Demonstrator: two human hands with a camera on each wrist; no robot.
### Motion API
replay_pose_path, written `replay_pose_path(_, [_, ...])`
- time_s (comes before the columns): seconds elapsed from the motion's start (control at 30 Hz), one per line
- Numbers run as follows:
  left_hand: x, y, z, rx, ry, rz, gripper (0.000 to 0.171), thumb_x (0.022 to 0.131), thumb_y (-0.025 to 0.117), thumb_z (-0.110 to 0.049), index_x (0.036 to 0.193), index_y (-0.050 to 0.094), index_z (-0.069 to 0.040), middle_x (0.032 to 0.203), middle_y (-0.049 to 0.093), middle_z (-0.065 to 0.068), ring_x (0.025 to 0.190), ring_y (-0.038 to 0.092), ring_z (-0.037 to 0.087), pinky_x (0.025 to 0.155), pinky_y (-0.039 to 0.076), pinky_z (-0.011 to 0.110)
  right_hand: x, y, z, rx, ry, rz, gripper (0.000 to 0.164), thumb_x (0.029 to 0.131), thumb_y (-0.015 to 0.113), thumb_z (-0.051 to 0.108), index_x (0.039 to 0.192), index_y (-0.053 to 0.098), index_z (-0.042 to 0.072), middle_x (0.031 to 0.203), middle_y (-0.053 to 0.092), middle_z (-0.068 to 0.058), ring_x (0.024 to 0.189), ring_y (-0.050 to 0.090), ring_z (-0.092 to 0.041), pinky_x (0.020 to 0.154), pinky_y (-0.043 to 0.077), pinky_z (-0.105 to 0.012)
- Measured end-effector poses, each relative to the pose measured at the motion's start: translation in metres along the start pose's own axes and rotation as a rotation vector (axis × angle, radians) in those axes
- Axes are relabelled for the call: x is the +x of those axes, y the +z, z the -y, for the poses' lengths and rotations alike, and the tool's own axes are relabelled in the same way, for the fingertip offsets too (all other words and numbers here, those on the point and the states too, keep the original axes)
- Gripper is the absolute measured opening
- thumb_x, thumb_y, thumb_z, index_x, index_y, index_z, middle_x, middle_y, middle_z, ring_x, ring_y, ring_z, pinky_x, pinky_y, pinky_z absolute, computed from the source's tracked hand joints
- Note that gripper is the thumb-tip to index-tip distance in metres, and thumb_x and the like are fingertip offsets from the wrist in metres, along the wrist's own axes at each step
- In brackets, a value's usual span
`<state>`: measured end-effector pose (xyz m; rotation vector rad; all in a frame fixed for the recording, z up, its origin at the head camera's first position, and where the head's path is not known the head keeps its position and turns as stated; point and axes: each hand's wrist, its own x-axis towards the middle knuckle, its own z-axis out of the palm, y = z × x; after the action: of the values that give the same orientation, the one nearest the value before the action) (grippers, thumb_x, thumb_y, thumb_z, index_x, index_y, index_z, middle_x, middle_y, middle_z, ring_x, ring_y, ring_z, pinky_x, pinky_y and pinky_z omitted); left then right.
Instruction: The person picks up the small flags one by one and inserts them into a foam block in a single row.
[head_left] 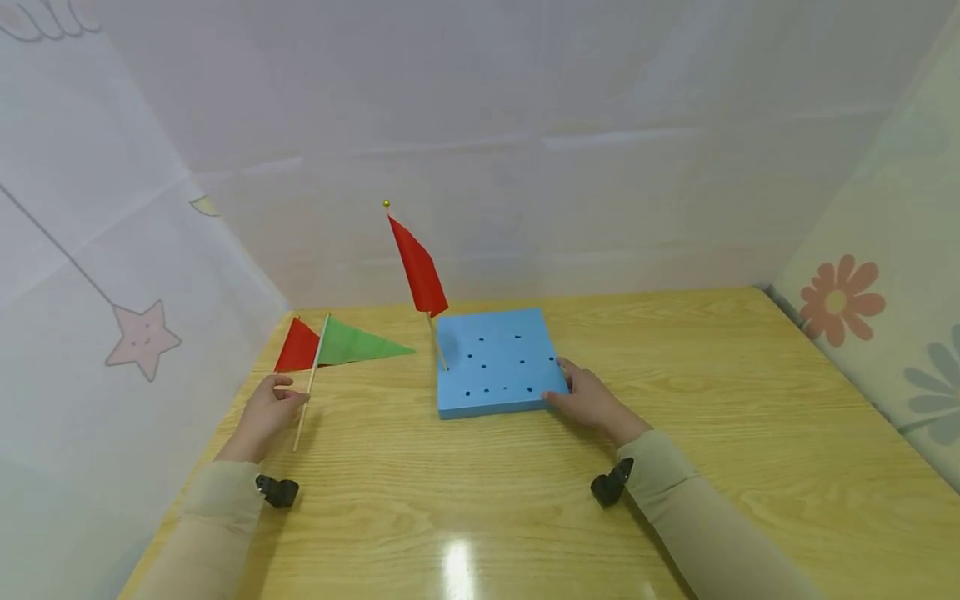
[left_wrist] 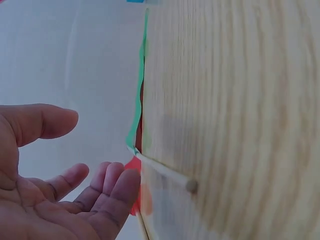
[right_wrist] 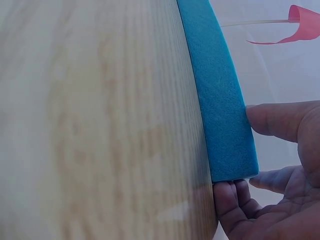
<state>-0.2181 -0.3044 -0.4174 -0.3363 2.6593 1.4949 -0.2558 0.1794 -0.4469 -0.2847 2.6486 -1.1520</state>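
Note:
A blue foam board (head_left: pixel 501 322) with several small holes lies on the table. A red pennant flag (head_left: pixel 420 271) stands in a hole at its left side, its stick tilted left. My right hand (head_left: pixel 592 402) grips the board's near right corner, thumb on the top edge and fingers against the side (right_wrist: pixel 232 130). At the left, a green pennant flag (head_left: pixel 356 343) lies across another red flag (head_left: pixel 297 346). My left hand (head_left: pixel 264 414) is beside the green flag's stick (left_wrist: pixel 167 172); in the left wrist view thumb and fingers are spread apart with nothing between them.
The wooden table (head_left: pixel 465 475) ends at a pale cloth backdrop (head_left: pixel 600 200) behind and at both sides. Printed on the cloth are a star (head_left: pixel 144 340) and flowers (head_left: pixel 840 300). Black wrist cameras (head_left: pixel 277 491) sit on both sleeves.

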Motion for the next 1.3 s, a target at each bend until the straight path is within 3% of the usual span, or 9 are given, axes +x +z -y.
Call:
replay_pose_path(0.23, [-0.004, -0.009, 0.01, 0.005, -0.035, 0.024, 0.06, 0.107, 0.052, -0.017, 0.148, 0.023, 0.016, 0.129, 0.045, 0.03, 0.106, 0.056, 0.034, 0.081, 0.051, 0.032, 0.0, -0.001, 0.0, 0.008, 0.001, 0.002, 0.079, 0.102, 0.065, 0.02, 0.159, 0.019, -0.012, 0.143, 0.043, -0.044, 0.136, 0.044, -0.052, 0.108, 0.042, -0.059])
replay_pose_path(0.47, [-0.004, -0.007, 0.021, 0.024, -0.066, 0.038, 0.059, 0.106, 0.054, -0.016, 0.146, 0.026, 0.016, 0.132, 0.044, 0.033, 0.111, 0.052, 0.038, 0.086, 0.048, 0.037, -0.001, 0.0, 0.001, -0.002, -0.001, 0.004, 0.078, 0.102, 0.065, 0.02, 0.158, 0.021, -0.013, 0.137, 0.049, -0.043, 0.13, 0.05, -0.051, 0.103, 0.044, -0.058])
replay_pose_path(0.73, [-0.003, -0.003, 0.025, 0.103, -0.032, 0.026, 0.056, 0.1, 0.056, -0.01, 0.141, 0.029, 0.018, 0.137, 0.041, 0.041, 0.123, 0.047, 0.052, 0.098, 0.044, 0.055, -0.003, -0.002, 0.003, -0.009, -0.006, 0.001, 0.078, 0.102, 0.065, 0.019, 0.157, 0.021, -0.013, 0.136, 0.05, -0.043, 0.127, 0.052, -0.049, 0.102, 0.046, -0.058])
replay_pose_path(0.9, [-0.003, -0.001, 0.024, 0.181, -0.009, 0.023, 0.057, 0.093, 0.06, -0.006, 0.137, 0.033, 0.019, 0.136, 0.043, 0.043, 0.123, 0.047, 0.054, 0.1, 0.043, 0.06, -0.003, -0.003, 0.005, -0.018, -0.032, 0.0, 0.079, 0.102, 0.066, 0.02, 0.157, 0.021, -0.014, 0.133, 0.052, -0.042, 0.122, 0.055, -0.047, 0.096, 0.048, -0.056])
replay_pose_path(1.1, [-0.001, 0.0, 0.021, 0.316, 0.019, 0.019, 0.051, 0.091, 0.066, -0.012, 0.126, 0.043, 0.018, 0.124, 0.053, 0.037, 0.112, 0.054, 0.048, 0.094, 0.046, 0.057, -0.004, -0.003, 0.003, -0.026, -0.021, -0.007, 0.078, 0.102, 0.065, 0.02, 0.157, 0.022, -0.014, 0.133, 0.051, -0.042, 0.123, 0.054, -0.046, 0.101, 0.046, -0.057])
replay_pose_path(1.3, [0.002, -0.002, 0.019, 0.416, 0.029, -0.015, 0.03, 0.09, 0.07, -0.012, 0.104, 0.054, 0.009, 0.094, 0.059, 0.02, 0.083, 0.053, 0.032, 0.073, 0.047, 0.042, -0.004, -0.003, 0.003, -0.037, -0.037, -0.012, 0.078, 0.101, 0.066, 0.02, 0.156, 0.024, -0.015, 0.124, 0.056, -0.038, 0.111, 0.057, -0.041, 0.093, 0.047, -0.053])
